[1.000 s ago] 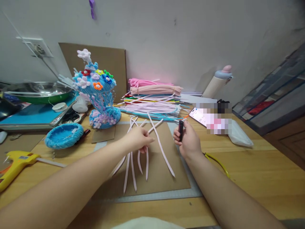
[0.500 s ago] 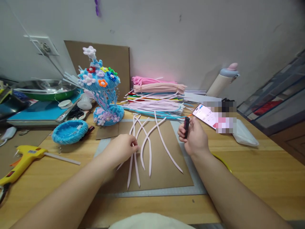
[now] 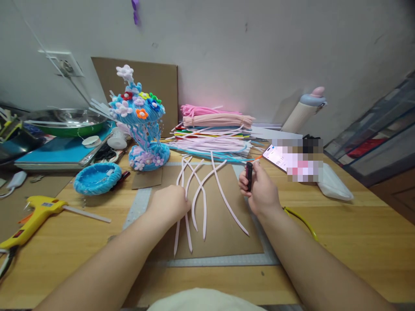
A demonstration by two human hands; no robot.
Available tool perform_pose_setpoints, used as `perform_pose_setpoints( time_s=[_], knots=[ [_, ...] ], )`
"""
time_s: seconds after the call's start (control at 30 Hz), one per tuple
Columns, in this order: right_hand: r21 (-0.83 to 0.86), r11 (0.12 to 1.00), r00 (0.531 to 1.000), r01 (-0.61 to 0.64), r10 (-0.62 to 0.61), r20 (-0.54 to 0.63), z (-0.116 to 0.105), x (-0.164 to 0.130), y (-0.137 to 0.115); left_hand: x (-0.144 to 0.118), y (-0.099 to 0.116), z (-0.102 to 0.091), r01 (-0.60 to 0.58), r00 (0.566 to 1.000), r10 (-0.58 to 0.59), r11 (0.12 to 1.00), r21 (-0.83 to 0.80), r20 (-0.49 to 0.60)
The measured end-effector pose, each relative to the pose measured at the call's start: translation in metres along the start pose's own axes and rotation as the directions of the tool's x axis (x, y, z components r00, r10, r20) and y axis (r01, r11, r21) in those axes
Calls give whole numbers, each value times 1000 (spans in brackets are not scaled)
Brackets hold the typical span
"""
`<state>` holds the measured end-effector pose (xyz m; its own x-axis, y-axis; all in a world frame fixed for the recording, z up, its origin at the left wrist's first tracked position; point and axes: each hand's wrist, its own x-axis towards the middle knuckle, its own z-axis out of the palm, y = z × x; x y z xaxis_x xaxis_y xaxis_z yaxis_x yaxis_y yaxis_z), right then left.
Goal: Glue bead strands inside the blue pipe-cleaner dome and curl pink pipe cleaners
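Glue gun (image 3: pixel 30 216), yellow, lies at the far left of the wooden table (image 3: pixel 340 233), nozzle side toward a white glue stick. Behind it sits a blue woven dish (image 3: pixel 96 178), and further back a steel bowl (image 3: pixel 66 121) rests on a stack of blue boards. A blue pipe-cleaner ornament (image 3: pixel 141 125) decorated with small flowers stands upright just beyond the dish, in front of an upright cardboard panel. The left hand (image 3: pixel 170 203) rests knuckles-up on a flat cardboard sheet (image 3: pixel 223 233), fingers curled closed around the near ends of the pale pink strips (image 3: pixel 202 194); the exact grip under the hand is hidden. The strips fan out across the cardboard sheet, some crossing each other, the rightmost one lying apart from the hand. The cardboard sheet lies on a grey cutting mat. Behind the strips, a pile of multicoloured pipe cleaners (image 3: pixel 214 129) is stacked against the wall. The right hand (image 3: pixel 261 192) is closed around a small black cylinder (image 3: pixel 249 175), held upright with its top protruding above the fingers. A phone (image 3: pixel 279 157) lies just beyond this hand, and a pale bottle (image 3: pixel 304 110) leans near the wall.
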<state>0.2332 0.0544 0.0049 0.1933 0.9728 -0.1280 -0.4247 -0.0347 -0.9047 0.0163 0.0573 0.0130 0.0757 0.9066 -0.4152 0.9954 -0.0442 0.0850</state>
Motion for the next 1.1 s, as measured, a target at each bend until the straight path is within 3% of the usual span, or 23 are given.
perform_pose_setpoints(
  time_s=[0.17, 0.3, 0.4, 0.57, 0.67, 0.77, 0.93, 1.1],
  knots=[
    [-9, 1000, 1000, 7, -7, 12, 1, -1, 0, 3, -1, 2, 16, 1000, -18, 984, -179, -5],
    [-18, 1000, 1000, 3, -2, 25, 2, -2, 0, 2, -17, -6, -28, 1000, 23, 894, -448, -17],
    [-30, 1000, 999, 7, -6, 49, 3, -3, 1, -2, -31, -17, -85, 996, 71, 719, -690, -49],
    [-125, 990, 994, 60, -47, 98, 5, -8, 5, -8, -44, -28, -181, 983, 90, 307, -934, -161],
    [-215, 972, 988, 94, -65, 139, 7, -13, 9, -12, -46, -30, -248, 969, 54, 118, -962, -243],
    [-311, 938, 976, 152, -93, 198, 10, -21, 12, -16, -48, -31, -324, 946, -19, -1, -946, -324],
    [-467, 842, 941, 269, -127, 314, 16, -34, 19, -20, -53, -31, -440, 892, -154, -77, -895, -425],
    [-613, 714, 912, 338, -89, 400, 19, -38, 22, -24, -52, -31, -568, 810, -263, -124, -814, -525]
  ],
)
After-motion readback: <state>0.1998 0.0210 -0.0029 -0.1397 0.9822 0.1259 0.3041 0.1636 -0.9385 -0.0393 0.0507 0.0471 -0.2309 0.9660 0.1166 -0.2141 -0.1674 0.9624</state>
